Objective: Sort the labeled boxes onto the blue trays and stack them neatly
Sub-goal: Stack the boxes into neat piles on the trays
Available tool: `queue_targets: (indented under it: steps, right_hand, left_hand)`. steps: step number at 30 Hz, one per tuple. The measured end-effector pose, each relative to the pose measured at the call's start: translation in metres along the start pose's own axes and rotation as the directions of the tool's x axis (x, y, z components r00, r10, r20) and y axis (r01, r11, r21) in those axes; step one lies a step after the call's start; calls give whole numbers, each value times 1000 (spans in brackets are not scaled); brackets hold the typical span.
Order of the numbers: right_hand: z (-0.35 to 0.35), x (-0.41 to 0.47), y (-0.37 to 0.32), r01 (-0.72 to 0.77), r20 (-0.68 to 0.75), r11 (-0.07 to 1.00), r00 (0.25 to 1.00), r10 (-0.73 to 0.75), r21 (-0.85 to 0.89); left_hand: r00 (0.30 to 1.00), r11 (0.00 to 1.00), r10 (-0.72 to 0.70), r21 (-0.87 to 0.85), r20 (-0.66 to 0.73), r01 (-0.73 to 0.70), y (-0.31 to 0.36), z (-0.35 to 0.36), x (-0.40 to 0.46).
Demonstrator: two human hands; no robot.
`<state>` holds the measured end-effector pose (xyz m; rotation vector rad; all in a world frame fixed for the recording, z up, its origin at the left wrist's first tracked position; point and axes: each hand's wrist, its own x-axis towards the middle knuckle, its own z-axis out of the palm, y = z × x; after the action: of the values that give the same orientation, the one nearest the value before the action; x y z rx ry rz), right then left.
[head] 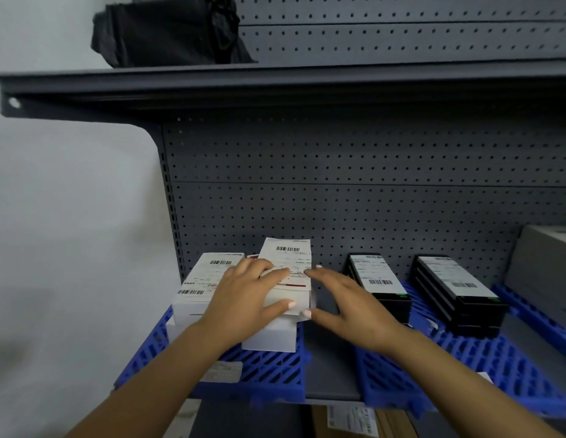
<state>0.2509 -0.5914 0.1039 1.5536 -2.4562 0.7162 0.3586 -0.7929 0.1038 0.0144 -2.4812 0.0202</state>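
Observation:
Two stacks of white labeled boxes stand on the left blue tray [269, 374]. My left hand [246, 298] grips the top white box [291, 270] of the right stack, fingers over its label and thumb on its front face. My right hand [348, 305] hovers just right of that box with fingers spread and relaxed; only its thumb tip is near the box corner. The left white stack [199, 289] stands beside it. Two stacks of black labeled boxes [379, 286] [458, 292] sit on the middle blue tray [465, 368].
A grey pegboard shelf unit backs the trays, with an upper shelf [275, 80] holding a black bag [167, 30]. A large grey box [547, 273] sits on a third blue tray at the far right. Cardboard with a label [351, 418] lies below the shelf.

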Motion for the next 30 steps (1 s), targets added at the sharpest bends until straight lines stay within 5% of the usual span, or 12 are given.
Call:
queue_targets:
  steps: [11,21,30]
  right_hand:
    - [9,8,10,-162,73,925,987,145,343]
    - [0,9,6,-55,37,996,998,52,66]
    - [22,8,5,-278,217,946,946,241,165]
  left_hand:
    - [999,999,-36,24,35,36,-3,3,9]
    - [976,996,-24,-83,216,42,-23,-15,10]
    - [990,994,-72,-69,118,81,-19,-2,4]
